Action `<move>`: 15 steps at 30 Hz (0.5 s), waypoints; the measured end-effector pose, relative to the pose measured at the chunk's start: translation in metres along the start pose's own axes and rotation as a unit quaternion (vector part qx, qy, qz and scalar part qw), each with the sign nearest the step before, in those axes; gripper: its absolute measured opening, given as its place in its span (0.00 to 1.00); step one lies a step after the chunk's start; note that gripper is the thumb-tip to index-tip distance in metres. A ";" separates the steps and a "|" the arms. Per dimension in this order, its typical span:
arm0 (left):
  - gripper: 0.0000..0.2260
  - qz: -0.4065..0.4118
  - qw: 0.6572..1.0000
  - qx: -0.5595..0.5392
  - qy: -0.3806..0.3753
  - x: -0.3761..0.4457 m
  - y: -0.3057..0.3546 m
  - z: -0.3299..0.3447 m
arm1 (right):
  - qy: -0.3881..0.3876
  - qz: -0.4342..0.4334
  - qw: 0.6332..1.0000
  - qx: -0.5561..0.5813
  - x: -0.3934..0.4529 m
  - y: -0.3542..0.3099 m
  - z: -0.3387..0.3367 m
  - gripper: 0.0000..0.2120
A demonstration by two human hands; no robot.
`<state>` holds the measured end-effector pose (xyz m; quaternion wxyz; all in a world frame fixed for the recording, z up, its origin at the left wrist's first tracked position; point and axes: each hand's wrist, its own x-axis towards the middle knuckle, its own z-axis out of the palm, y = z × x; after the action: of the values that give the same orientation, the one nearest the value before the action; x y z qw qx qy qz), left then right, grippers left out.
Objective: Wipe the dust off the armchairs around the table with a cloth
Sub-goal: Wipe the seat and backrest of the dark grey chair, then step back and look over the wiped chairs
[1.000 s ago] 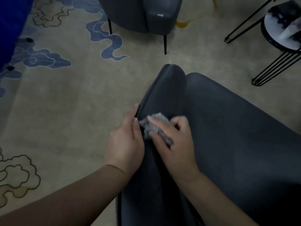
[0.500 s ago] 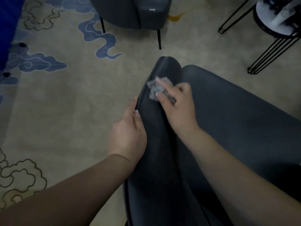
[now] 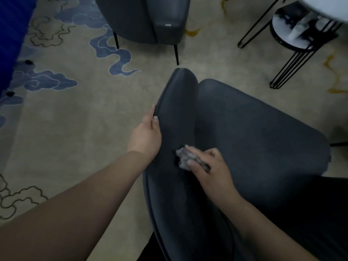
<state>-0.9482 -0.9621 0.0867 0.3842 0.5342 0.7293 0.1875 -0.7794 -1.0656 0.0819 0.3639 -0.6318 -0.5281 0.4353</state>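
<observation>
Smooth, faintly sheened dark grey leather-look armchair (image 3: 244, 132), crumpled soft grey cloth (image 3: 183, 157), matt short-pile beige patterned carpet (image 3: 79, 129), thin black metal-wire round table legs (image 3: 290, 63)

Floor: a beige carpet (image 3: 79, 129) covers all that shows of it.
Pattern: blue cloud swirls (image 3: 113, 51) curl across the upper left; thin dark outlined clouds (image 3: 17, 200) sit at the lower left; small yellow marks (image 3: 192, 32) lie near the top and right.
Left edge: a bright blue panel (image 3: 13, 34) runs down the upper left corner; what it belongs to cannot be told.
Side stand: a round stand with black hairpin wire legs (image 3: 290, 66) stands at the upper right, its shelf (image 3: 288, 32) blurred.
Light: dim and even, without hard shadows.
</observation>
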 end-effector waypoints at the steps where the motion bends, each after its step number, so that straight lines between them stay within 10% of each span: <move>1: 0.20 0.000 1.000 0.009 -0.014 -0.003 -0.001 -0.004 | 0.034 0.014 0.999 0.000 0.003 -0.002 -0.003 0.19; 15: 0.22 0.165 0.932 0.318 -0.056 -0.116 -0.016 -0.090 | 0.079 0.090 0.992 -0.033 -0.053 -0.043 -0.034 0.15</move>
<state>-1.0112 -1.0627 0.1750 0.1981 0.7507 0.6298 -0.0232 -0.7663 -1.1104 0.1428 0.3423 -0.7211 -0.4527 0.3974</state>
